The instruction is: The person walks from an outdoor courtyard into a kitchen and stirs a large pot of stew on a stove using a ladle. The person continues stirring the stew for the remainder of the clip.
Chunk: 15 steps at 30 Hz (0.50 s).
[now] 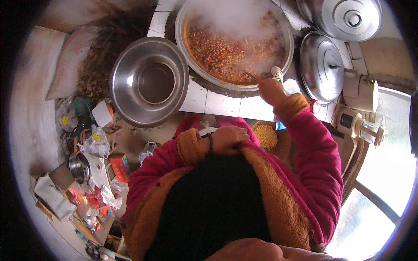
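Note:
A large wok (178,36) set into the white-tiled stove holds a steaming reddish stew (225,55) of beans and red bits. At its near right rim, my right hand (270,90) grips a utensil (250,75), whose thin dark part reaches into the stew; its head is hidden. Beside that hand, a pale rounded object (277,72), perhaps a spoon, rests by the rim. My left hand (228,138) is closed on the front edge of my pink, fleece-lined jacket (253,146), at waist height. A wide steel basin (122,78) stands left of the wok.
Two metal lids (321,65) lean at the right of the stove. Below the counter sits a container of yellow kernels (266,136). A cream appliance (346,120) stands by the window. Bags (96,143) and a pot (78,168) crowd the left, near a brushwood pile (101,62).

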Available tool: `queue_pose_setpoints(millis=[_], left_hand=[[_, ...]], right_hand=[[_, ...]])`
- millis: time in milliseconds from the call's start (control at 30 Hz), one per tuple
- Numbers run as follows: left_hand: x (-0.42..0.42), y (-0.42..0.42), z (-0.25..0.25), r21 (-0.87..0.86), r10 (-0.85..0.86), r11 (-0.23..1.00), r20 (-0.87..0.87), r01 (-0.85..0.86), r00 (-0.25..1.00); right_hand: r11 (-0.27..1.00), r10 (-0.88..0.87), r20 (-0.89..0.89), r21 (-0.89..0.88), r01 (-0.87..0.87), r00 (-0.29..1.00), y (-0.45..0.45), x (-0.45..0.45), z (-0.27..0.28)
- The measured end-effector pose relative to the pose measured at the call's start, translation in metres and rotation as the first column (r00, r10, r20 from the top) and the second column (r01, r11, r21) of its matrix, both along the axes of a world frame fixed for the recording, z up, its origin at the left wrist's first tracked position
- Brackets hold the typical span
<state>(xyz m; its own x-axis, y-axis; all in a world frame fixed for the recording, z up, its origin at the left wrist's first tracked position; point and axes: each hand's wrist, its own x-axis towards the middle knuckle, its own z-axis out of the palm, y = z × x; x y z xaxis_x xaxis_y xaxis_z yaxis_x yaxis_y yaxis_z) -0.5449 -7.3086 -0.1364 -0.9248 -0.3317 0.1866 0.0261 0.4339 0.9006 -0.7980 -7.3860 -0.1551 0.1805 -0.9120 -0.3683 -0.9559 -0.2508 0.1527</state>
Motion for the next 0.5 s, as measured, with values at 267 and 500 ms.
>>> queue_pose_setpoints(millis=[267,500], left_hand=[[-0.002,0.001,0.002,-0.011,0.058,0.998,-0.048,-0.059,0.997],[-0.004,0.001,0.003,0.01,0.066,0.998,-0.052,-0.065,0.997]], right_hand=[[0.981,0.014,0.083,-0.193,0.002,0.996,-0.053,0.0,-0.042],[0.991,-0.053,0.018,-0.125,0.055,0.998,-0.093,0.003,-0.03]])
